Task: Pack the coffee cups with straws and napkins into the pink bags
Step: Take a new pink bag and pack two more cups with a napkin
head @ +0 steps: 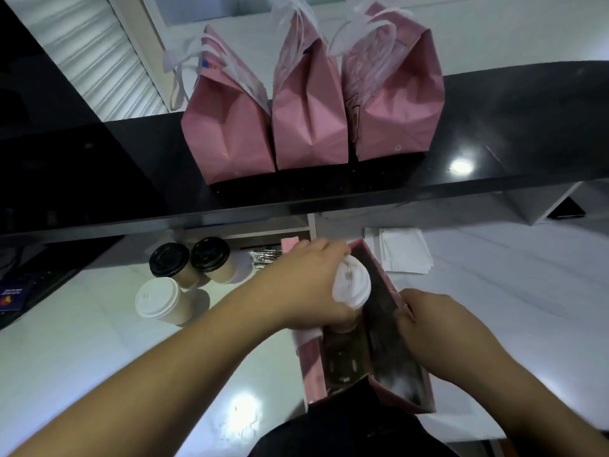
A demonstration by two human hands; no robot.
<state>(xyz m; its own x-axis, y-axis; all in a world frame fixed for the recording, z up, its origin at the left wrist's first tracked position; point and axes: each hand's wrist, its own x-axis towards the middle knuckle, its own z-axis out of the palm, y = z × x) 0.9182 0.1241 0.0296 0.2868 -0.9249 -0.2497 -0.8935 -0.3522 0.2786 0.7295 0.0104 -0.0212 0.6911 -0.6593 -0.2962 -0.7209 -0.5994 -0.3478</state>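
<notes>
pink paper makes the open bag (392,367) that stands on the white counter (99,357) in front of the person. its mouth is wide open and the inside looks dark. the left hand (306,285) is closed around a coffee cup with a white lid (351,285), holding it by the side, in the mouth of the bag at its far left part; the lower part of the cup is already below the bag's rim. the right hand (431,321) grips the right edge of the same bag, fingers curled over the rim.

to the left on the counter three more cups wait close together: two cups with black lids (189,262) side by side, and one white-lid cup (161,300) just in front of them. a bundle of wrapped straws (267,257) lies behind the left hand, partly hidden by it. a stack of white napkins (403,250) lies on the counter beyond the bag, to the right.

on the black shelf (494,133) above, three pink bags (309,103) with white handles stand in a row, touching each other, their tops pinched together.
</notes>
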